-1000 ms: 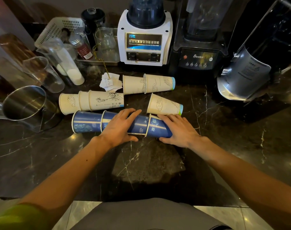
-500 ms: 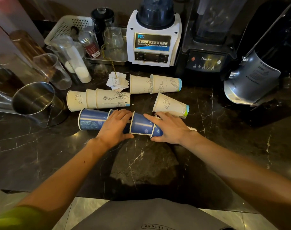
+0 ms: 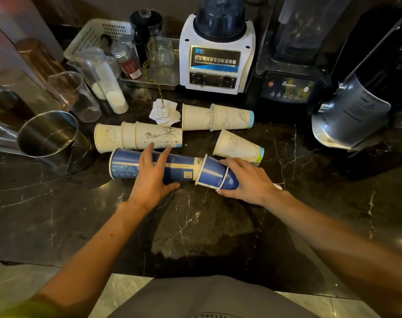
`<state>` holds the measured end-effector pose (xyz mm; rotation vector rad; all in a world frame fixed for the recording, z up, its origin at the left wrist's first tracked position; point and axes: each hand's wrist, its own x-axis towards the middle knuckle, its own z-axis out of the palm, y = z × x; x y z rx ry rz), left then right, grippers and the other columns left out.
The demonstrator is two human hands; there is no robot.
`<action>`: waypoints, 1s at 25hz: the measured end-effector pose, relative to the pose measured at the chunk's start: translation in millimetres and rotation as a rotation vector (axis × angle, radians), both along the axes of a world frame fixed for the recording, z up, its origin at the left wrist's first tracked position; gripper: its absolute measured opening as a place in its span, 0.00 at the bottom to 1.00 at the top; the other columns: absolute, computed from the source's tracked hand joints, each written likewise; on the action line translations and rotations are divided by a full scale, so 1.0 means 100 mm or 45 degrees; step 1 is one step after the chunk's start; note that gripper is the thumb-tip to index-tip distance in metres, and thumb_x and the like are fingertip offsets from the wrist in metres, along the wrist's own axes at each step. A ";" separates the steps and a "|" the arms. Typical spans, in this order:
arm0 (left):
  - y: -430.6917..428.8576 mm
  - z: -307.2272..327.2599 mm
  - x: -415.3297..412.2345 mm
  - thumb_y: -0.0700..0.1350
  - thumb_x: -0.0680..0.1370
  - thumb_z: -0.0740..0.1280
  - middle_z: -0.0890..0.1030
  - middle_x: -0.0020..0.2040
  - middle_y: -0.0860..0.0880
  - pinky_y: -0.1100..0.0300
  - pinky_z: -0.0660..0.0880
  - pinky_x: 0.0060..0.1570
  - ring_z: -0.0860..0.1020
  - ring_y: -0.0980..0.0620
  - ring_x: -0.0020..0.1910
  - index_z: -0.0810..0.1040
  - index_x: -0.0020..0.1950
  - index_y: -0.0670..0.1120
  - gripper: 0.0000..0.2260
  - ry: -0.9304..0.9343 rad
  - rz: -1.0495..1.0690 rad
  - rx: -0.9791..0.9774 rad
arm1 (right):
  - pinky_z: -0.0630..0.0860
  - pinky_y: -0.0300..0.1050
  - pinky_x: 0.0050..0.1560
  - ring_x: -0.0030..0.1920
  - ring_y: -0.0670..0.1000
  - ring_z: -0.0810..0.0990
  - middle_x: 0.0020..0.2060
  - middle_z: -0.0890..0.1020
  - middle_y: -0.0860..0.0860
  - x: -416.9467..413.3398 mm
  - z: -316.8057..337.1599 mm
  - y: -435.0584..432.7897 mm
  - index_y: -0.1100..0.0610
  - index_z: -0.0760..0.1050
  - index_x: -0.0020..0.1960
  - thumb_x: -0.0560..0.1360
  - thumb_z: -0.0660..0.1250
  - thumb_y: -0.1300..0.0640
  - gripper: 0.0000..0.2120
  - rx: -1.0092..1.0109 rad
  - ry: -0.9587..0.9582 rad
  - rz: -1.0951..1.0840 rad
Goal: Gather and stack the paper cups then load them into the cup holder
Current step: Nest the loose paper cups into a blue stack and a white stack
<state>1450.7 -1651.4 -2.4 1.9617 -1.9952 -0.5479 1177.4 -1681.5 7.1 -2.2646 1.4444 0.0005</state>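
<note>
In the middle of the frame the left hand (image 3: 153, 177) lies over a long blue stack (image 3: 149, 167) resting on its side on the dark marble counter (image 3: 57, 214), fingers spread across the top and thumb tucked under the near edge: a loose clamp, not a full wrap. Just to the right, the right hand (image 3: 248, 180) has its fingers curled around 2 nested blue cups (image 3: 215, 174), whose rims point at the narrow end of the long stack and appear to overlap it slightly.

Behind them lie a cream stack of 3 (image 3: 138, 137), a cream pair (image 3: 218, 118) further up, and 1 single cream cup (image 3: 239, 145) right beside the right hand's knuckles. I cannot pick out a cup holder from here.

The risk I see is alignment. The pair sits tilted against the stack's axis, so pushing them together could crumple a rim rather than seat it. The long stack is round and only lightly pinned, so it could roll toward the cream stack. The right hand's knuckles might also nudge the single cup away.
</note>
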 end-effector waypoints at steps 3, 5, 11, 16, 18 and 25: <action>0.02 -0.03 0.03 0.42 0.71 0.76 0.54 0.79 0.42 0.44 0.58 0.74 0.55 0.40 0.78 0.57 0.78 0.50 0.41 0.086 0.025 0.059 | 0.71 0.49 0.61 0.67 0.50 0.72 0.69 0.70 0.48 0.08 -0.02 -0.02 0.48 0.61 0.72 0.69 0.74 0.38 0.39 0.006 0.017 0.052; 0.01 -0.04 0.06 0.41 0.71 0.76 0.58 0.79 0.42 0.45 0.59 0.74 0.58 0.41 0.77 0.59 0.78 0.49 0.40 0.129 0.001 0.074 | 0.71 0.50 0.62 0.67 0.50 0.71 0.69 0.70 0.48 0.15 -0.02 -0.03 0.48 0.61 0.72 0.69 0.74 0.39 0.39 0.008 0.019 0.085; 0.03 0.01 0.00 0.47 0.68 0.79 0.65 0.76 0.46 0.42 0.64 0.73 0.64 0.46 0.74 0.58 0.78 0.51 0.44 0.167 -0.262 0.071 | 0.73 0.49 0.61 0.65 0.50 0.73 0.67 0.71 0.48 0.31 -0.05 -0.01 0.49 0.62 0.70 0.67 0.75 0.40 0.38 -0.001 -0.019 0.096; 0.12 -0.01 0.26 0.56 0.74 0.72 0.59 0.78 0.44 0.46 0.55 0.74 0.56 0.45 0.77 0.62 0.77 0.50 0.35 0.144 0.000 -0.222 | 0.72 0.47 0.61 0.65 0.50 0.73 0.68 0.72 0.49 0.29 -0.08 -0.03 0.49 0.62 0.70 0.67 0.76 0.40 0.38 0.010 -0.029 0.075; 0.15 0.00 0.37 0.55 0.78 0.67 0.58 0.78 0.43 0.49 0.57 0.73 0.56 0.45 0.77 0.62 0.76 0.48 0.30 0.389 0.363 -0.219 | 0.72 0.47 0.61 0.65 0.50 0.73 0.68 0.72 0.49 0.29 -0.09 -0.03 0.48 0.62 0.70 0.68 0.76 0.40 0.38 0.017 -0.036 0.068; 0.12 -0.14 0.38 0.54 0.85 0.52 0.75 0.63 0.46 0.56 0.70 0.59 0.73 0.48 0.64 0.70 0.68 0.49 0.17 1.030 0.629 0.203 | 0.72 0.48 0.62 0.66 0.49 0.72 0.68 0.71 0.48 0.30 -0.08 -0.03 0.48 0.61 0.70 0.67 0.76 0.41 0.38 0.053 -0.031 0.045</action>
